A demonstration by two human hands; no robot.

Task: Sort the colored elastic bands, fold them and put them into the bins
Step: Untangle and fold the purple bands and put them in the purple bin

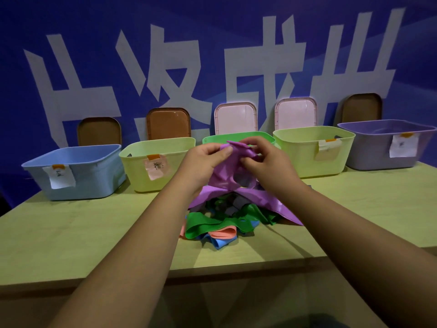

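A purple elastic band (227, 171) hangs between both hands above a heap of bands (220, 221) in green, orange, blue and grey on the table. My left hand (205, 159) pinches its upper left end. My right hand (267, 159) grips the bunched top on the right. The band's lower part drapes over the heap and trails right. Along the back stand a blue bin (78, 171), a yellow-green bin (156, 162), a green bin (212, 139) partly hidden behind my hands, a second yellow-green bin (312, 150) and a purple-grey bin (387, 145).
Each bin carries a paper label on its front. Lids lean against the blue wall behind the bins: brown ones (168, 123) and pink ones (235, 118). The light wooden table (71, 233) ends at a front edge close to me.
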